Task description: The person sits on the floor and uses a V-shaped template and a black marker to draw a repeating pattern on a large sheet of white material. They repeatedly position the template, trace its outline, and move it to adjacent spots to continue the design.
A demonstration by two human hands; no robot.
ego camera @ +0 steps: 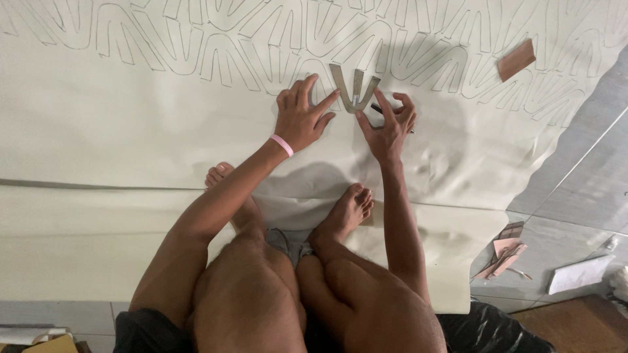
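The U-shaped template (354,89) sat top centre on the cream sheet (98,124), pinned flat by the left hand (301,117)'s spread fingers so the right hand (389,127), pinching a pen (378,110), could trace it.

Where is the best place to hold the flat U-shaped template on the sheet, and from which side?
Press the template flat from above, probably on its left arm, coming from the left as the left hand does. It lies flat, leaving the right edge free for the pen in the right hand.

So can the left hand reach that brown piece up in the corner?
Probably not from here: the left hand is pressing the cut-out template, and the brown piece lies far off beyond the right hand.
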